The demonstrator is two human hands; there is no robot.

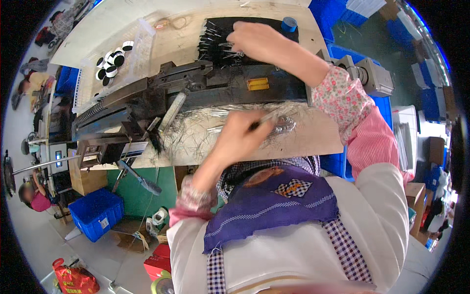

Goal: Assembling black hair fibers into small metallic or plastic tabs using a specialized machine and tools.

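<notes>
My left hand (243, 135) is closed above the front strip of the wooden table, its fingers curled around something small. A dark spot shows between thumb and fingers; I cannot make out the piece. Beside and under it lie thin silver metal pieces (285, 125) among scattered dark bristles. My right hand (262, 43) reaches across a long dark metal machine (227, 90) to a black mat (262, 23). Its fingers are bent together over a pile of black tufts with silver ends (209, 41). What the fingertips grip there is hidden.
A clear plastic basket (135, 72) at the left holds several black and white round caps. A blue round cap (289, 24) stands on the mat. A yellow piece (258, 84) sits on the machine. A blue crate (97, 214) rests on the floor at the left.
</notes>
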